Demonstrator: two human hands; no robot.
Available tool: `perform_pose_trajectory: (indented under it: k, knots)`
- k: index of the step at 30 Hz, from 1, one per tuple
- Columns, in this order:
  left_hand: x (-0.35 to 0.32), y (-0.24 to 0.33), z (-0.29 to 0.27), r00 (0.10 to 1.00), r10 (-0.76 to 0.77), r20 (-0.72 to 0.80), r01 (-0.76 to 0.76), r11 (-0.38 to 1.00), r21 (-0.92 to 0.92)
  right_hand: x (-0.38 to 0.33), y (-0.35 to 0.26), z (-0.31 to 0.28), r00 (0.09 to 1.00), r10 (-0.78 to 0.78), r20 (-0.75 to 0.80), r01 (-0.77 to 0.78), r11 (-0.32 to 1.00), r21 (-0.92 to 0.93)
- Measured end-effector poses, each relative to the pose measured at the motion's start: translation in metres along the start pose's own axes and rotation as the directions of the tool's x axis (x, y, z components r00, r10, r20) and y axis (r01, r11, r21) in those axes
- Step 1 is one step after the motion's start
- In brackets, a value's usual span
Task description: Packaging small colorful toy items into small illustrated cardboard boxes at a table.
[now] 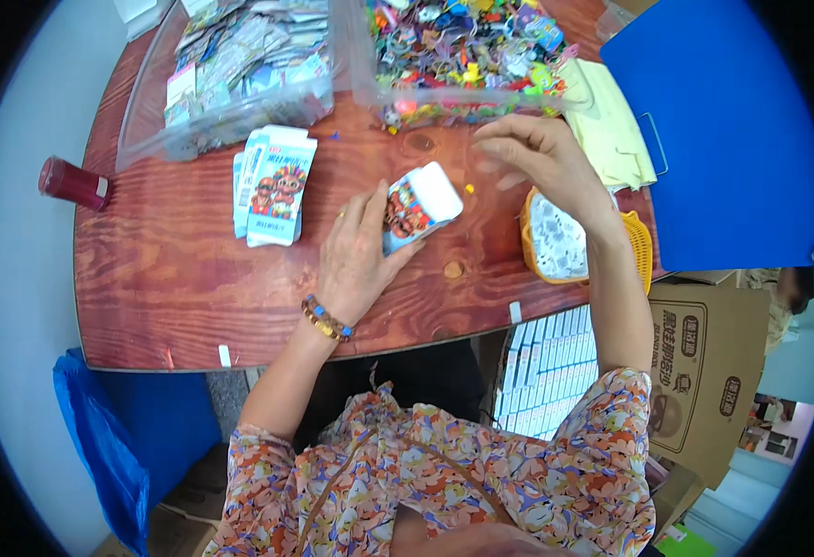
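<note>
My left hand [356,237] is closed around a small card box [410,212] with red-and-blue cartoon figures; its white top end points up and to the right. My right hand [528,153] is raised over the table beside the toy bin. Its fingers are loosely bent and apart, slightly blurred, and nothing shows in them. To the left of my left hand lies a stack of flat light-blue cartons [277,190] with the same kind of print. A clear bin [463,100] of small colourful toys stands just beyond my right hand.
Another clear bin [231,121] holds many small packets at the back left. A dark red jar [75,183] lies on the left. A yellow basket [529,255] with folded printed sheets, pale yellow sheets [602,130] and a blue panel [718,139] are on the right. Finished-looking boxes [551,371] fill a container below the table's edge.
</note>
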State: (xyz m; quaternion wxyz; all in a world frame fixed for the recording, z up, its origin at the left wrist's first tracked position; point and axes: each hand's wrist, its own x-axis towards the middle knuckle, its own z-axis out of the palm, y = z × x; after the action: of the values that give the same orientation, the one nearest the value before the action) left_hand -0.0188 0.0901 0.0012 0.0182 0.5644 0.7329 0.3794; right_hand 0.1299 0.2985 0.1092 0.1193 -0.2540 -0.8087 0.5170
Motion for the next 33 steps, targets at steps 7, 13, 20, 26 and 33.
perform_pose_trajectory:
  k: [7, 13, 20, 26, 33]
  knots:
    - [-0.005, -0.002, 0.0, 0.999, 0.021, 0.049, -0.019, 0.999, -0.034, 0.11, 0.055, -0.083, 0.953, -0.185, -0.24, -0.085, 0.596, -0.798]
    - [-0.016, -0.014, -0.012, 0.992, -0.081, 0.096, 0.088, 0.994, -0.069, 0.155, 0.063, -0.078, 0.964, 0.266, -0.007, -0.135, 0.465, -0.875]
    - [-0.017, -0.012, -0.014, 0.992, -0.074, 0.103, 0.084, 0.992, -0.091, 0.137, 0.078, -0.093, 0.996, 0.085, -0.017, -0.083, 0.89, -0.447]
    - [-0.014, -0.006, -0.005, 0.998, -0.049, 0.049, 0.053, 0.994, -0.091, 0.079, 0.041, -0.077, 0.958, -0.278, -0.074, 0.253, 0.935, -0.247]
    - [-0.017, 0.01, 0.004, 0.999, 0.021, 0.027, -0.018, 0.993, -0.12, -0.027, 0.015, 0.035, 0.959, -0.276, 0.065, 0.284, 0.921, -0.268]
